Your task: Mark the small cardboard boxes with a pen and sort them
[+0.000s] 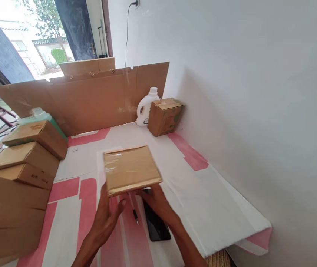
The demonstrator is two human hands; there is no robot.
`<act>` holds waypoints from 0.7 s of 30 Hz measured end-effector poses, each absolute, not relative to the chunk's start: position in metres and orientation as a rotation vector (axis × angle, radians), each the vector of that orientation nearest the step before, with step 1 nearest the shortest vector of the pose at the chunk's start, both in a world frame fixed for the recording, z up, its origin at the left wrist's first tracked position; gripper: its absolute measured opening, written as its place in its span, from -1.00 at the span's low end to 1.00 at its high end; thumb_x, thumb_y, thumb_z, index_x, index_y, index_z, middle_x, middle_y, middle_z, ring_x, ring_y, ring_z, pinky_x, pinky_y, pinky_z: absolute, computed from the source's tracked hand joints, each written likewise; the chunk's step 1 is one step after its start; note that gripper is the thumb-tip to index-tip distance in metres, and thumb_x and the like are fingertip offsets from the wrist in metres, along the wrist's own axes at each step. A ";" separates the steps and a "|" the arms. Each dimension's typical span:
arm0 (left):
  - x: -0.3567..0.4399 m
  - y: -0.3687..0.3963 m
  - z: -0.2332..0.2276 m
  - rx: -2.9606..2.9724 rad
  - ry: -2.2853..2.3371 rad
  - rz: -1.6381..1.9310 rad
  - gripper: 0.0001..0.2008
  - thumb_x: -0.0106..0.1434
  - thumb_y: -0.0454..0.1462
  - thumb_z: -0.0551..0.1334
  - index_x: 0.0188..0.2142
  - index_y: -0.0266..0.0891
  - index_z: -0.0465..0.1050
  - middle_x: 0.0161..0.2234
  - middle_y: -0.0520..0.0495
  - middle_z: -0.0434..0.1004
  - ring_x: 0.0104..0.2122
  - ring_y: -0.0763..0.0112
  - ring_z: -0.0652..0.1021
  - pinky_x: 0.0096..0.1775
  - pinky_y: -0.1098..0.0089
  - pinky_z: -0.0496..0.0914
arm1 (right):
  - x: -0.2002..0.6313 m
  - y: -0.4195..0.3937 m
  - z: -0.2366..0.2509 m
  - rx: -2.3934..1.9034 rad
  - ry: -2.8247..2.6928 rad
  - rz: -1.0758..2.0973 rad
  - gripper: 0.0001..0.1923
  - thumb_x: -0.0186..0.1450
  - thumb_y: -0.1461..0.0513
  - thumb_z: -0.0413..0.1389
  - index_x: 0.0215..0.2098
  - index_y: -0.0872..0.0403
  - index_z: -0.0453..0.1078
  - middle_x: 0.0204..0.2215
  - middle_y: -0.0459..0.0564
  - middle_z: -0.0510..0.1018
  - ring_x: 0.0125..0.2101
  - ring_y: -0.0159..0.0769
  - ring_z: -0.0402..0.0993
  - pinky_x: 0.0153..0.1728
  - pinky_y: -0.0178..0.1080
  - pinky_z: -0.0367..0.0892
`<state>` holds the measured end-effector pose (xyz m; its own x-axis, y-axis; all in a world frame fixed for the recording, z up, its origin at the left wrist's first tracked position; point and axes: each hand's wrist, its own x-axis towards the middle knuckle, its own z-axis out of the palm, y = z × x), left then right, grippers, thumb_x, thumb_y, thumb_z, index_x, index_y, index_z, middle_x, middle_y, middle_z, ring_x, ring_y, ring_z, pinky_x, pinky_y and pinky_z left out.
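Note:
A flat brown cardboard box (132,167) with shiny tape across its top is held above the table in front of me. My left hand (105,217) grips its near left corner, thumb along the near edge and fingers under or behind the side. At the near right corner, my right hand (157,200) holds the same box, its fingers partly hidden beneath. Below the box a pen (134,213) lies on the table, its upper part near the box edge. A black smartphone (157,222) rests beside the pen, partly covered by my right hand and forearm.
Several cardboard boxes (16,193) line the left side, with a green-tinted jug (40,115) behind them. A cardboard panel (91,100) stands across the back. A white jug (145,107) and another box (165,116) sit against the wall (244,92). A pink-and-white sheet covers the table (202,204).

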<state>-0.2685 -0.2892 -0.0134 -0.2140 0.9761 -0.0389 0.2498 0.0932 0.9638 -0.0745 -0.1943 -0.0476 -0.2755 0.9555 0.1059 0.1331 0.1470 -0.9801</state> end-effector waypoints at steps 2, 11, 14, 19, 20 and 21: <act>-0.241 -0.240 -0.017 1.388 1.339 1.132 -0.17 0.38 0.04 0.29 0.51 0.00 0.00 0.35 -0.27 0.29 0.36 -0.04 0.34 0.35 -0.09 0.26 | -0.027 -0.165 -0.047 -1.202 -1.523 1.155 -0.61 0.20 -0.01 0.37 -0.10 0.02 0.57 -0.12 0.11 0.71 -0.01 0.10 0.60 0.11 0.14 0.44; -0.108 -0.046 -0.068 1.411 1.041 0.972 0.24 0.17 0.09 0.44 0.55 -0.22 -0.30 0.43 -0.50 -0.02 0.39 -0.24 0.20 0.27 -0.12 0.33 | 0.115 -0.025 -0.062 -1.413 -1.390 0.948 -0.52 0.00 -0.06 0.38 -0.24 0.03 0.48 -0.24 0.11 0.71 -0.21 0.05 0.64 -0.16 0.02 0.52; -0.090 -0.009 -0.075 1.407 1.048 0.965 0.28 0.12 0.09 0.47 0.55 -0.26 -0.29 0.44 -0.50 -0.03 0.41 -0.29 0.19 0.36 -0.15 0.19 | 0.130 0.011 -0.067 -1.426 -1.405 0.901 -0.52 0.01 -0.09 0.35 -0.24 0.01 0.47 -0.21 0.14 0.70 -0.17 0.06 0.64 -0.15 0.00 0.52; -0.079 0.030 -0.078 1.383 1.091 0.945 0.30 0.15 0.07 0.45 0.55 -0.34 -0.36 0.50 -0.53 -0.14 0.47 -0.29 0.10 0.42 -0.13 0.08 | 0.138 0.046 -0.080 -1.521 -1.422 0.772 -0.53 0.05 -0.11 0.30 -0.22 0.00 0.47 -0.23 0.15 0.68 -0.15 0.08 0.62 -0.17 -0.01 0.50; -0.077 0.036 -0.077 1.381 1.099 0.939 0.30 0.16 0.07 0.45 0.54 -0.37 -0.38 0.51 -0.53 -0.18 0.48 -0.29 0.06 0.43 -0.11 0.07 | 0.138 0.050 -0.083 -1.570 -1.406 0.720 -0.51 0.05 -0.11 0.29 -0.20 0.01 0.46 -0.21 0.18 0.67 -0.13 0.11 0.61 -0.15 0.01 0.48; -0.076 0.041 -0.076 1.380 1.104 0.931 0.31 0.16 0.06 0.45 0.54 -0.41 -0.38 0.52 -0.54 -0.23 0.49 -0.29 0.02 0.44 -0.09 0.05 | 0.137 0.053 -0.086 -1.624 -1.383 0.665 -0.49 0.06 -0.11 0.29 -0.17 0.03 0.46 -0.18 0.23 0.66 -0.11 0.13 0.60 -0.12 0.03 0.47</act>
